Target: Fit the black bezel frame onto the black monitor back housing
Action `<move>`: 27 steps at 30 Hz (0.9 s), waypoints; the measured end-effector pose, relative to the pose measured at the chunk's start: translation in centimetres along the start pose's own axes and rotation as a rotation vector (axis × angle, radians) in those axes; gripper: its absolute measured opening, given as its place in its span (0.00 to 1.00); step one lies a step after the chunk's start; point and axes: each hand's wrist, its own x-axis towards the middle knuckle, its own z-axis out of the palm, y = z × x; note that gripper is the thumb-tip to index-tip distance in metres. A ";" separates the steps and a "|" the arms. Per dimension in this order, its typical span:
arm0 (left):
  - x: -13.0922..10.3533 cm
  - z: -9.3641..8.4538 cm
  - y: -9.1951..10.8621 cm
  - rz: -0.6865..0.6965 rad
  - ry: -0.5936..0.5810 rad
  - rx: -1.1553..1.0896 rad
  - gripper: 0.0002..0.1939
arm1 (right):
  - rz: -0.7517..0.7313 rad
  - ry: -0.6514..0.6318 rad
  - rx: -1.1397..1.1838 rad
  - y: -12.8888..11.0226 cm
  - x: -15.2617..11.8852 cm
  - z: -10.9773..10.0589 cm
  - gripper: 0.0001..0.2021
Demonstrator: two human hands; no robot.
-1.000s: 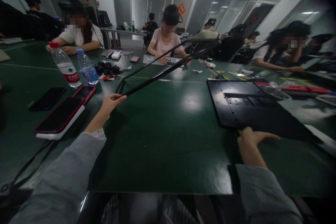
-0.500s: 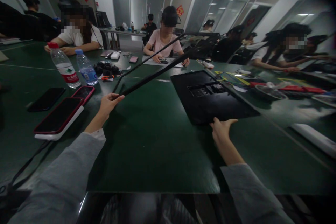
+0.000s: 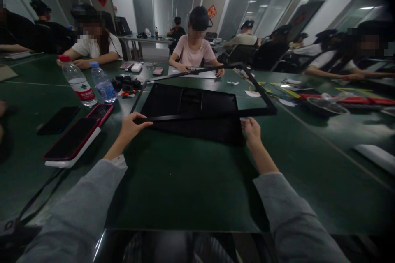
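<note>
Left hand (image 3: 132, 129): pinching the near-left corner of the black frame (image 3: 257, 111) between thumb and fingers; positioned left of centre in the picture, nearly unchanged over the last second.

Black frame: apparently held clear of the table (image 3: 197, 189), spanning the centre of the picture to centre right; lowered at the far end since half a second ago, now showing a wider opening.

Right hand (image 3: 253, 132): grasping the right edge of the black panel (image 3: 216, 100) with thumb and fingers; shifted from lower right toward the centre.

Black panel: located at the centre of the picture, visible through the frame opening and below the near bar; moved leftward and turned since one second ago.

Frame-to-panel contact: cannot tell from this angle; overlapping in view, with the frame extending past the panel at right.

Effect of change: judged as bringing both parts together between the hands; not yet lined up edge to edge.

Red-capped bottle (image 3: 80, 84) and blue-capped bottle (image 3: 104, 84): standing at upper left, unmoved.
</note>
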 end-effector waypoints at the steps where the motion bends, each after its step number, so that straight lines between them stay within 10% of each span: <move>1: 0.0 0.0 -0.1 0.023 -0.012 0.040 0.22 | 0.058 0.047 0.064 -0.1 0.4 -0.2 0.21; 5: -0.3 0.2 -0.1 0.123 -0.024 0.169 0.20 | 0.227 0.011 0.247 -1.3 0.9 -2.0 0.25; 10: -0.4 0.3 -0.1 0.145 -0.023 0.240 0.18 | 0.001 -0.275 0.113 -2.3 -0.6 -1.7 0.30; 15: 0.1 0.7 -1.3 0.156 -0.041 0.278 0.17 | -0.255 -0.128 -0.219 -0.6 -1.8 1.0 0.32; 27: 0.5 1.8 -2.1 0.247 -0.187 0.278 0.14 | -0.271 -0.030 -0.440 1.0 -2.3 0.2 0.32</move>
